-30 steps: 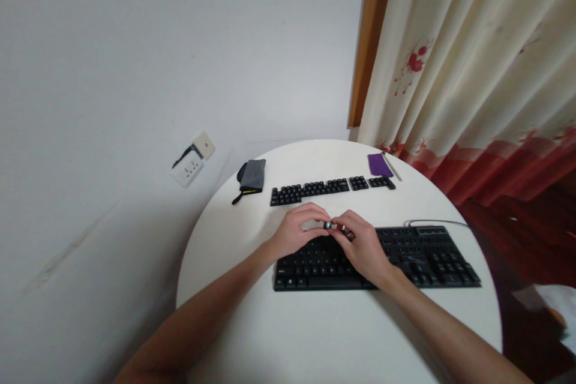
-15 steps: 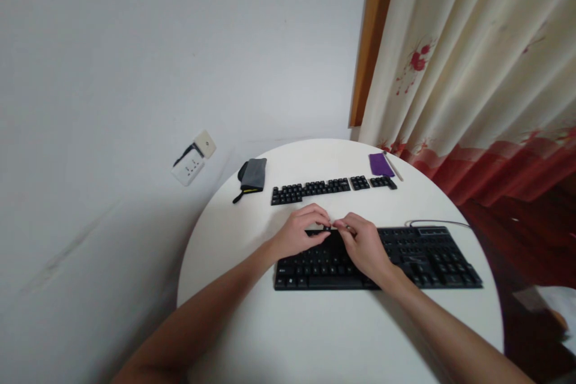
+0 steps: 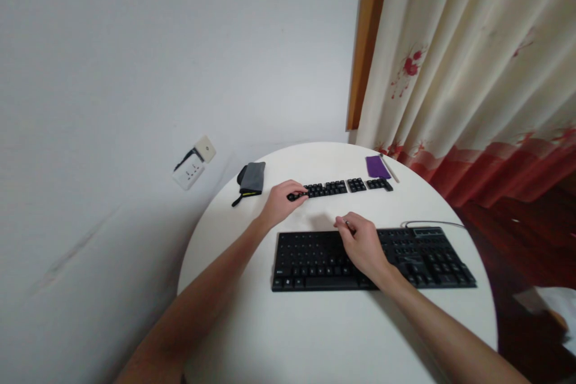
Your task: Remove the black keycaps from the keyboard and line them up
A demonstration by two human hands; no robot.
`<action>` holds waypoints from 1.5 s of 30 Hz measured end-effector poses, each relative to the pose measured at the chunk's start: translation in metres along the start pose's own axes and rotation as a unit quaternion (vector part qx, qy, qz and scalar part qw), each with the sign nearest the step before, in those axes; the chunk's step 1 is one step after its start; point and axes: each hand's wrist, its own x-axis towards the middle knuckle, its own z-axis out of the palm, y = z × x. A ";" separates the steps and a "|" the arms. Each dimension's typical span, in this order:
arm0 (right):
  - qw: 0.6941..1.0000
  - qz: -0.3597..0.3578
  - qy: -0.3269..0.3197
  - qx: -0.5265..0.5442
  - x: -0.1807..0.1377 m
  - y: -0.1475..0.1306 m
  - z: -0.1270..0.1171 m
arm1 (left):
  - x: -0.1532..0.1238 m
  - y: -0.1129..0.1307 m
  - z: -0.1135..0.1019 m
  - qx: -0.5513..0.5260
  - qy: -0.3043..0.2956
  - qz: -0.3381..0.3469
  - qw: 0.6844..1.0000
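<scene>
A black keyboard [image 3: 333,282] lies across the white table, with many key positions at its upper left bare of raised caps. Beyond it, loose black keycaps [image 3: 335,186] are lined up in rows. My left hand [image 3: 284,201] is at the left end of these rows, thumb and fingers closed around a keycap [image 3: 292,197]; neighbouring caps are partly hidden behind the fingers. Over the keyboard's middle, my right hand [image 3: 362,244] is closed, thumb against forefinger. A small shiny bit shows at its fingertips, too little to name.
At the back left lies a grey pouch [image 3: 252,177] with a black strap. A purple cloth [image 3: 377,167] and a thin pale stick [image 3: 390,169] are at the back right. The keyboard's cable [image 3: 434,222] runs off the table's right side. The wall [image 3: 135,102] borders the left.
My left hand has moved from the keyboard's top edge, away and to the left, to the keycap rows, with a keycap in its fingers. My right hand stays over the keyboard.
</scene>
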 end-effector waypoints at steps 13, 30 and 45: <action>1.000 -0.001 -0.008 0.001 -0.001 0.001 0.001 | -0.014 -0.040 0.017 0.206 -0.114 -0.002 0.972; 1.000 -0.011 -0.008 0.000 -0.004 -0.001 0.003 | -0.015 -0.034 0.020 0.257 -0.040 -0.061 0.964; 1.000 -0.005 -0.012 0.003 -0.004 -0.001 0.003 | -0.015 -0.035 0.023 0.272 -0.025 -0.081 0.959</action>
